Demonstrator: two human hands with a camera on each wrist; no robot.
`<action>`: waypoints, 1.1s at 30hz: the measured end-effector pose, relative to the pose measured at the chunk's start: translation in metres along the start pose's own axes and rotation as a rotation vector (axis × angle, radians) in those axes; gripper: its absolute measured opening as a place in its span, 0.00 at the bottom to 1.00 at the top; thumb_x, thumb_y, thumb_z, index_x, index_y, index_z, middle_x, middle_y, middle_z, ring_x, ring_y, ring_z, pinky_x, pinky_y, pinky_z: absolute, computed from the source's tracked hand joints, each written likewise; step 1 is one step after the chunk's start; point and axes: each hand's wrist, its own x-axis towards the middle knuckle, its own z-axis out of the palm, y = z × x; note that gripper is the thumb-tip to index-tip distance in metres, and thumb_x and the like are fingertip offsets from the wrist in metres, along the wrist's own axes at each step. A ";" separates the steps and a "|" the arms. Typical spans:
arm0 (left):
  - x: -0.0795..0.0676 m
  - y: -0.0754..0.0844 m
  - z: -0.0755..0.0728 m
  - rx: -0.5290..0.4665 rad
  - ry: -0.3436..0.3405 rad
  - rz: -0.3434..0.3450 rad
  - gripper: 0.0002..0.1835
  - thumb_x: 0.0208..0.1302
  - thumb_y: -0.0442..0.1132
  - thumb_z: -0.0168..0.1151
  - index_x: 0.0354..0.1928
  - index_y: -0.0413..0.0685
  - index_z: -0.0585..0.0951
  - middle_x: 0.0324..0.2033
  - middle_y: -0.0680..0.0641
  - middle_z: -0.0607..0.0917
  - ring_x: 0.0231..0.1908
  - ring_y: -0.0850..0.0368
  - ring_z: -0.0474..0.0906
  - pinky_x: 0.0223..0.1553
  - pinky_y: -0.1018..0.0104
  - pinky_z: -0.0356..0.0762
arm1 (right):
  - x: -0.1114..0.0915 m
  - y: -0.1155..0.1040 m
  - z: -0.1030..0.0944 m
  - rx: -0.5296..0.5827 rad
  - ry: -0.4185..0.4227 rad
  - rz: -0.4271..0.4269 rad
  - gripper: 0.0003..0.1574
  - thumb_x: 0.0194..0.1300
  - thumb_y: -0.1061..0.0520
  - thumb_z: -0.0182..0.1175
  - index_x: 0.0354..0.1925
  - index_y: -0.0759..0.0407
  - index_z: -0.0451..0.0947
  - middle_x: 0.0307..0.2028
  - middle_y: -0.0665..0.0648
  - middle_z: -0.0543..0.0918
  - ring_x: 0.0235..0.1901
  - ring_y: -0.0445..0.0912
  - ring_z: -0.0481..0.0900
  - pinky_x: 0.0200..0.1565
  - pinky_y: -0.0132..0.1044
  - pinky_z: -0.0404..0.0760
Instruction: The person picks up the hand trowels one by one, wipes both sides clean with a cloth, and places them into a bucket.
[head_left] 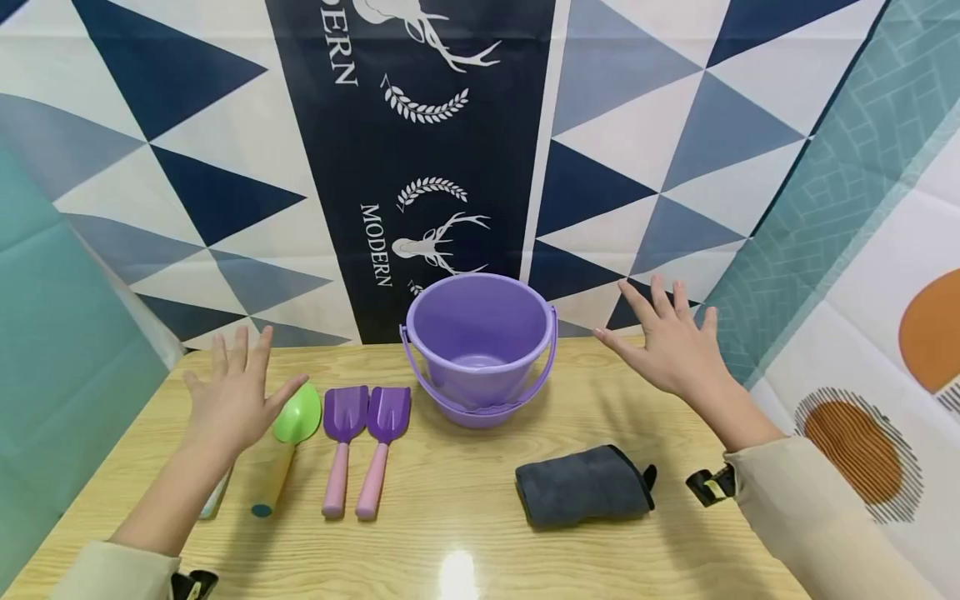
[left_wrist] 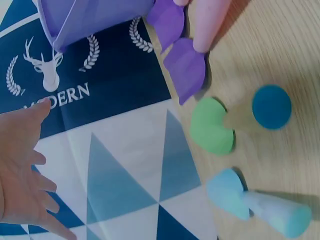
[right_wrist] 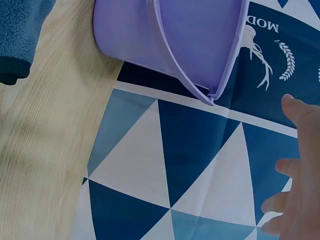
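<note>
My left hand [head_left: 234, 396] is held in the air with fingers spread, over the left side of the table, holding nothing. Beneath it lie a toy shovel with a green scoop [head_left: 297, 414] and a light blue one [left_wrist: 227, 192], mostly hidden in the head view. Beside them are two purple toy shovels [head_left: 346, 412] [head_left: 389, 412] with pink handles. My right hand [head_left: 675, 346], fingers spread too, hovers at the right, touching nothing. Between the hands a purple bucket [head_left: 480, 383] stands upright, its handle lowered to the front. A folded dark grey cloth [head_left: 585, 487] lies in front of the right hand.
The light wooden table [head_left: 420, 542] backs onto a hanging cloth [head_left: 450, 150] printed with triangles and deer. Teal cloth [head_left: 67, 358] borders the left side, and a white cloth with orange circles [head_left: 847, 442] the right.
</note>
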 end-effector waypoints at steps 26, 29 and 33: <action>-0.028 -0.059 0.011 -0.141 -0.216 -0.096 0.44 0.67 0.63 0.43 0.64 0.26 0.58 0.56 0.19 0.65 0.51 0.22 0.66 0.39 0.35 0.70 | -0.009 0.004 0.021 0.157 -0.024 -0.220 0.39 0.59 0.32 0.55 0.58 0.57 0.73 0.57 0.64 0.76 0.58 0.60 0.72 0.54 0.59 0.71; -0.031 -0.064 0.017 -0.160 -0.247 -0.104 0.45 0.67 0.63 0.42 0.64 0.24 0.57 0.56 0.19 0.65 0.50 0.22 0.66 0.40 0.36 0.71 | -0.011 0.004 0.026 0.169 -0.050 -0.222 0.39 0.59 0.32 0.56 0.58 0.57 0.73 0.57 0.63 0.77 0.58 0.59 0.72 0.54 0.58 0.72; -0.034 -0.069 0.024 -0.175 -0.249 -0.094 0.44 0.67 0.62 0.43 0.63 0.23 0.59 0.55 0.19 0.67 0.48 0.22 0.69 0.39 0.37 0.71 | -0.013 0.004 0.033 0.205 -0.107 -0.208 0.41 0.59 0.32 0.56 0.59 0.57 0.71 0.58 0.64 0.75 0.59 0.61 0.71 0.55 0.58 0.71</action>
